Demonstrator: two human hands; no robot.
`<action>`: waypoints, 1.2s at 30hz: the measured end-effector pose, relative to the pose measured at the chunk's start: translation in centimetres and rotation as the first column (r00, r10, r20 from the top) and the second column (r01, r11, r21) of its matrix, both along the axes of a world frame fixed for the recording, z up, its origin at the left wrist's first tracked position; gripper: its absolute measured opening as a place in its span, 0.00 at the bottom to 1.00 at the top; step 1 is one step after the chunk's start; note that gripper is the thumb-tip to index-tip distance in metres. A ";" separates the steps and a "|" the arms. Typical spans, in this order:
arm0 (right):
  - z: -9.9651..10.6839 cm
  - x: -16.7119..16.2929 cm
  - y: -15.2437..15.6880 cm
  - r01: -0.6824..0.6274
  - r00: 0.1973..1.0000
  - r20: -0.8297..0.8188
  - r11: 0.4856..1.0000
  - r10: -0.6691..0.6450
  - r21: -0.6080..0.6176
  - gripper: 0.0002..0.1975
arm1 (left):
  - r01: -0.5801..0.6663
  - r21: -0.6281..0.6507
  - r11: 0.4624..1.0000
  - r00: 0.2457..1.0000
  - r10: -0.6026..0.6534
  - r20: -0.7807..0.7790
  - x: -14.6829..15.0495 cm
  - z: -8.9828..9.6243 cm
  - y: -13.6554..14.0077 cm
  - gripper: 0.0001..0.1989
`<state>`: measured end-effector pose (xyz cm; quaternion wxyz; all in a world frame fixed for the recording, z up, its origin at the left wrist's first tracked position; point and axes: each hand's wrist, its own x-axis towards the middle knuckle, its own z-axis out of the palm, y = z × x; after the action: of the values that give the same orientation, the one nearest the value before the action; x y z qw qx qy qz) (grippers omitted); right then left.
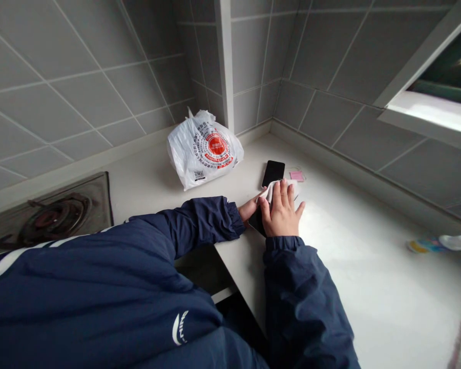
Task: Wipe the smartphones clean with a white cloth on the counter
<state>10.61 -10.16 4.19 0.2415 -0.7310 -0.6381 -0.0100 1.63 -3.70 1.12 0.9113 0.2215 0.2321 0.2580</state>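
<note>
Okay, head view: left hand (249,209) grips flat dark slab (256,221) by its side; right hand (281,211) lies flat, fingers extended, on soft white cloth (269,191) over it. Black phone (273,171) just beyond, crinkly plastic bag (205,148) left; smooth counter (353,246) spreads rightward, straight edge bodyward.

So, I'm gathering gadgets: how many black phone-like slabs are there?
2: the far slab lies beside the pink item; the near slab, partly hidden, is under the cloth and right hand.
</note>
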 end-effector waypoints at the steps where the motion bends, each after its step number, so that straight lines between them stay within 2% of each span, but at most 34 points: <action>1: 0.0 -0.2 0.0 -0.024 1.000 0.011 1.000 0.024 -0.004 0.32 | -0.042 0.027 0.999 0.999 0.042 0.006 0.0 -0.1 0.0 0.33; 3: -0.1 -0.5 0.0 -0.070 0.997 0.029 0.998 0.070 0.002 0.31 | -0.072 0.049 0.996 0.997 0.070 0.039 0.0 -0.1 -0.1 0.33; 10: -1.9 -0.8 -1.7 -0.153 0.987 0.068 0.984 0.147 0.087 0.28 | 0.083 -0.049 0.995 0.994 -0.079 0.073 -0.9 2.0 -0.8 0.45; 16: -3.5 -1.7 -4.4 -0.253 0.965 0.129 0.941 0.229 0.224 0.27 | 0.154 -0.074 0.985 0.982 -0.144 0.120 -1.5 2.4 0.1 0.53; 20: -3.5 -2.3 -5.5 -0.284 0.957 0.134 0.928 0.258 0.243 0.26 | 0.222 -0.090 0.971 0.970 -0.210 0.123 -1.7 2.9 0.4 0.58; 23: -3.2 -2.4 -5.8 -0.336 0.942 0.124 0.904 0.313 0.264 0.24 | 0.206 -0.062 0.977 0.977 -0.202 0.073 -1.9 3.4 0.3 0.58; 26: -3.0 -2.2 -5.9 -0.374 0.928 0.116 0.881 0.355 0.289 0.22 | 0.179 -0.052 0.982 0.983 -0.176 0.055 -2.0 3.2 0.4 0.58; 29: -3.0 -2.0 -5.8 -0.388 0.922 0.116 0.871 0.370 0.301 0.22 | 0.203 -0.062 0.977 0.976 -0.197 0.092 -2.0 2.3 0.7 0.60; 33: -3.2 -1.8 -5.6 -0.362 0.932 0.115 0.880 0.343 0.308 0.22 | 0.267 -0.023 0.964 0.952 -0.260 0.162 -2.0 1.4 0.9 0.61; 36: -3.4 -1.7 -5.4 -0.330 0.944 0.121 0.891 0.307 0.311 0.23 | 0.310 -0.038 0.950 0.937 -0.299 0.180 -2.0 1.3 0.7 0.62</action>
<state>8.88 -15.57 0.79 0.3356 -0.5655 -0.7466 -0.1007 -0.35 -3.01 2.43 0.9637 0.2013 0.1238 0.1241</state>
